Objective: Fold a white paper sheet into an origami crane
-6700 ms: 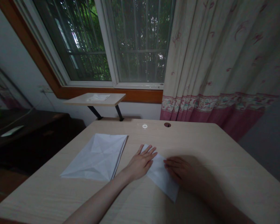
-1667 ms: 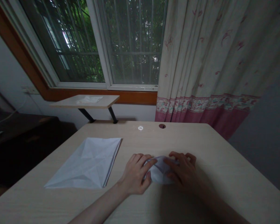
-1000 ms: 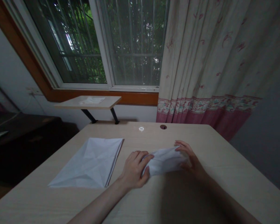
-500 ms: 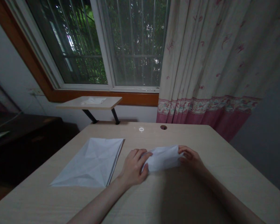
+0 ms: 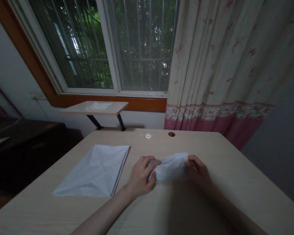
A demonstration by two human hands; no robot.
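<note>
A folded white napkin [image 5: 172, 168], thin and creased like paper, lies on the desk between my two hands. My left hand [image 5: 143, 174] holds its left end, with the index finger on top and the thumb at the near edge. At the right end, the fingers of my right hand [image 5: 198, 168] are closed on the napkin's edge, partly in shadow. A stack of larger white square sheets [image 5: 95, 169] with fold creases lies to the left of my left hand, apart from it.
The light wood desk [image 5: 235, 182] has a round cable hole [image 5: 171, 134] near its back edge. A raised side shelf [image 5: 75, 108] at the back left carries a small white sheet [image 5: 99, 106]. A curtain [image 5: 210, 111] hangs behind the desk, beside a window [image 5: 139, 45].
My right hand has shifted slightly left along the napkin's right end, and the napkin's surface there is more wrinkled. My left hand has stayed in place.
</note>
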